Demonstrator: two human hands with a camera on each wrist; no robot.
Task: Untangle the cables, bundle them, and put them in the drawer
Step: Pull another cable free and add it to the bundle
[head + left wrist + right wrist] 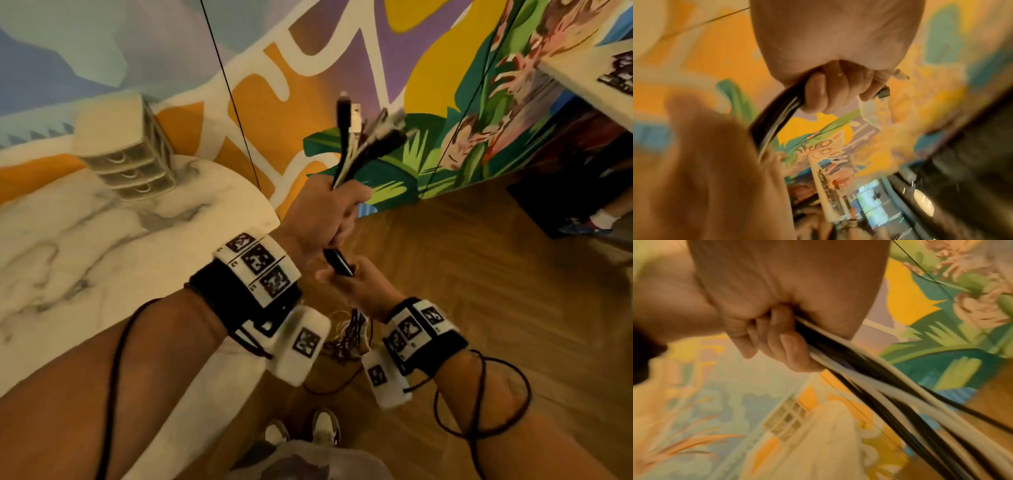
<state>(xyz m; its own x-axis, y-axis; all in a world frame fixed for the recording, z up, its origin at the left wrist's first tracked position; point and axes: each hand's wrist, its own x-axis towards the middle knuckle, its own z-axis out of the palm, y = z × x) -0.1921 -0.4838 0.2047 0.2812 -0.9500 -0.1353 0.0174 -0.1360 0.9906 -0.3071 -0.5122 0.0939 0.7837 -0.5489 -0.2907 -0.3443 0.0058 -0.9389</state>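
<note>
Off the table's right edge, above the floor, my left hand [329, 212] grips a bundle of black and white cables [359, 144] in a fist. Their connector ends fan out upward above it. Just below, my right hand [356, 287] grips the same bundle, and the loose lengths [349, 335] hang down toward the floor. The left wrist view shows my left hand [834, 84] curled round the dark cables [774, 120]. In the right wrist view my right hand [772, 337] holds the black and white strands [859, 378]. A small beige drawer unit [130, 150], drawers closed, stands on the marble table [85, 240].
A painted mural wall [342, 51] stands behind the table. Two thin black cords [233, 99] hang in front of it. Wooden floor [479, 274] lies to the right, with a dark box [555, 205] and another tabletop [596, 72] beyond. My shoes [322, 428] show below.
</note>
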